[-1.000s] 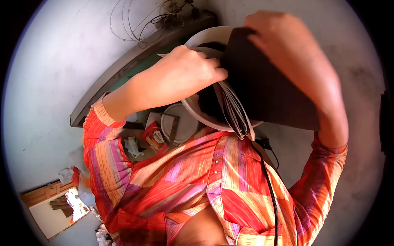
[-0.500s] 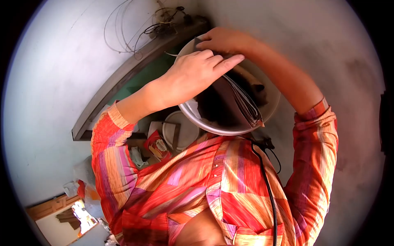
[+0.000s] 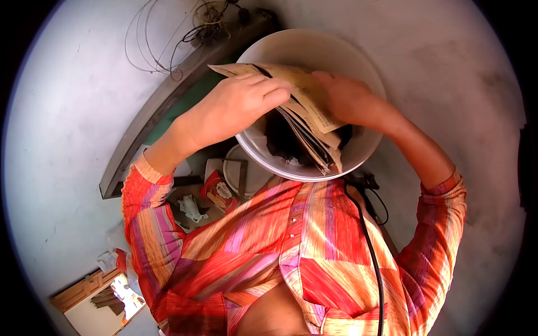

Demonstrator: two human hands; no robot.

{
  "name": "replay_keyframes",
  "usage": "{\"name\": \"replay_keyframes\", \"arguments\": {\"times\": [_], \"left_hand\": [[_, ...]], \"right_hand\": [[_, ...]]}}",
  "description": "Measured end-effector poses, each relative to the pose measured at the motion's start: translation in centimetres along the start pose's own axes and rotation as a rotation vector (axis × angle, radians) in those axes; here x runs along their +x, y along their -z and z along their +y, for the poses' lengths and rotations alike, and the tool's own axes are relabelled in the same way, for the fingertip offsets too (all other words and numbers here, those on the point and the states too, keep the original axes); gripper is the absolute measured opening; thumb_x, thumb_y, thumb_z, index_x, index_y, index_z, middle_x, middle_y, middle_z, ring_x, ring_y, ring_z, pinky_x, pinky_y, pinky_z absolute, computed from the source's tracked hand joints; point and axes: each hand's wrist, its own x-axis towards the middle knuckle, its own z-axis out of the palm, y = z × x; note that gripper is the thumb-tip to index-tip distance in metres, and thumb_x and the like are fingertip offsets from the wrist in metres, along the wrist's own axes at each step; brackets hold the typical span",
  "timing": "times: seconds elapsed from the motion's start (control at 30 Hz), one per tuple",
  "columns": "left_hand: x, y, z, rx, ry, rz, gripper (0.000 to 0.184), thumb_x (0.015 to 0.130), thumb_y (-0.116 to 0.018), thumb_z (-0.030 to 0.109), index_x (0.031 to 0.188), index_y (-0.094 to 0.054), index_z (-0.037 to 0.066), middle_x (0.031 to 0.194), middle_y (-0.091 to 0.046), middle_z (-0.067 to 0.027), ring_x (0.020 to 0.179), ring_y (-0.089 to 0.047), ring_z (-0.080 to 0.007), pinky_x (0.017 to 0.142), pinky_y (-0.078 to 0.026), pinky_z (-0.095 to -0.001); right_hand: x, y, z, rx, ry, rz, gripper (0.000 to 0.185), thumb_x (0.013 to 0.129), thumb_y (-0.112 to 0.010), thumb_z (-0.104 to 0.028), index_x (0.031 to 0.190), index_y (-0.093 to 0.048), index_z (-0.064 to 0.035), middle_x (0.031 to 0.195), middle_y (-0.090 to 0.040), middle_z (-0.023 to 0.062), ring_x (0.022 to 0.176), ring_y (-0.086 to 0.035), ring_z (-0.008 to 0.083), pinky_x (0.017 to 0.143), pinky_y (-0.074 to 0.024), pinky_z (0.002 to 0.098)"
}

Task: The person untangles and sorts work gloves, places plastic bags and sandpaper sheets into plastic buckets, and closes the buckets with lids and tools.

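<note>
A thick, worn book (image 3: 307, 95) with yellowed, printed pages is tilted over the mouth of a whitish bucket (image 3: 367, 67), its lower corner inside the rim. My left hand (image 3: 238, 106) grips the book's near left side, with the thumb along the page edges. On its right side, my right hand (image 3: 350, 98) is closed on the yellowed top sheet; part of its fingers is hidden. Below the book lies dark content (image 3: 283, 137) in the bucket, too shadowed to name. A pale scrap shows by the inner wall.
A corner ledge (image 3: 131, 134) runs along the left wall, with tangled wires (image 3: 210, 25) at its top. Left of the bucket are a red packet (image 3: 218, 192), a crumpled whitish wrapper (image 3: 192, 208) and a round pale container (image 3: 252, 173). A black cable (image 3: 367, 246) hangs down my shirt.
The book has come up and turned, so yellowed pages show where a dark surface was. My right hand has moved from the bucket's far side to the book's right side; my left hand shifted slightly left.
</note>
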Motion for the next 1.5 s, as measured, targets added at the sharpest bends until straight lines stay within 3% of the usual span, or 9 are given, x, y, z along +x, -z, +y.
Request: {"name": "replay_keyframes", "arguments": {"times": [0.1,0.23,0.47,0.77,0.9,1.0,1.37,1.43,1.5], "left_hand": [[0.2,-0.2,-0.2,-0.062,-0.037,-0.02,0.026,0.07,-0.054,-0.003,0.095,-0.056,0.002,0.096,-0.06,-0.0091,0.091,-0.057,-0.0262,0.082,-0.045,-0.0347],[0.8,0.1,0.0,0.004,-0.062,-0.104,0.029,0.067,-0.056,-0.002,0.095,-0.057,0.005,0.091,-0.059,-0.0084,0.086,-0.056,-0.0255,0.076,-0.046,-0.0342],[0.8,-1.2,-0.3,0.035,-0.138,0.002,0.018,0.072,-0.054,0.005,0.089,-0.056,0.009,0.082,-0.056,-0.0025,0.081,-0.058,-0.0212,0.072,-0.047,-0.032],[0.4,-1.3,0.5,0.021,-0.063,0.007,0.027,0.068,-0.056,0.001,0.094,-0.056,0.006,0.079,-0.054,-0.0055,0.076,-0.056,-0.0239,0.07,-0.045,-0.0325],[0.6,-1.2,0.4,0.034,-0.073,0.09,0.025,0.067,-0.056,0.001,0.092,-0.055,0.005,0.077,-0.053,-0.0057,0.076,-0.055,-0.023,0.069,-0.045,-0.0324],[0.5,-0.8,0.1,0.049,-0.105,-0.008,0.024,0.067,-0.056,0.001,0.09,-0.056,0.005,0.078,-0.053,-0.0052,0.077,-0.055,-0.0224,0.068,-0.045,-0.0322],[-0.5,1.2,0.4,0.108,-0.125,0.088,0.02,0.064,-0.057,0.004,0.083,-0.06,0.009,0.079,-0.054,-0.0017,0.075,-0.056,-0.0203,0.065,-0.046,-0.0295],[-0.8,2.5,1.1,0.123,-0.119,0.061,0.02,0.064,-0.057,0.004,0.083,-0.06,0.009,0.078,-0.055,-0.0016,0.075,-0.056,-0.0201,0.064,-0.046,-0.0294],[-0.9,3.4,1.5,0.14,-0.12,0.037,0.019,0.064,-0.057,0.005,0.083,-0.059,0.009,0.078,-0.055,-0.0014,0.075,-0.056,-0.02,0.063,-0.046,-0.0292]], "right_hand": [[0.6,2.0,0.6,0.696,0.162,0.112,0.063,0.078,-0.058,-0.021,0.132,-0.032,-0.0004,0.12,-0.049,0.0253,0.108,-0.051,0.0366,0.092,-0.04,0.041],[-1.4,3.3,-2.6,0.258,0.421,0.271,0.057,0.082,-0.054,-0.02,0.131,-0.032,-0.0023,0.119,-0.05,0.0184,0.1,-0.055,0.032,0.084,-0.044,0.0378],[-2.9,2.8,-3.1,0.461,0.31,-0.243,0.063,0.076,-0.051,-0.015,0.133,-0.028,-0.0031,0.119,-0.048,0.0224,0.096,-0.057,0.033,0.08,-0.0451,0.0389],[-1.6,-0.6,-2.8,0.459,0.152,0.095,0.058,0.083,-0.052,-0.028,0.128,-0.033,0.0024,0.094,-0.06,0.0258,0.092,-0.058,0.0371,0.084,-0.044,0.0408],[-2.5,2.3,-4.3,0.365,0.083,-0.022,0.047,0.082,-0.053,-0.022,0.119,-0.043,0.0043,0.091,-0.061,0.0257,0.086,-0.061,0.036,0.078,-0.0467,0.0414],[-2.5,3.2,-3.4,-0.205,0.189,0.314,0.024,0.077,-0.05,-0.007,0.098,-0.06,0.0,0.078,-0.064,0.0175,0.072,-0.062,0.0359,0.066,-0.0501,0.042],[-2.8,7.8,1.9,-0.288,0.289,0.762,0.03,0.083,-0.053,-0.016,0.107,-0.058,0.0012,0.097,-0.061,0.0202,0.093,-0.056,0.0357,0.082,-0.0436,0.0413],[-4.5,11.3,0.3,0.175,0.236,0.466,0.031,0.083,-0.053,-0.016,0.107,-0.056,0.004,0.097,-0.06,0.0221,0.092,-0.055,0.0378,0.081,-0.0436,0.0403],[-4.4,10.8,-0.5,0.12,0.271,0.438,0.031,0.083,-0.053,-0.015,0.106,-0.056,0.0046,0.097,-0.06,0.0228,0.091,-0.055,0.0383,0.081,-0.0439,0.0402]]}}
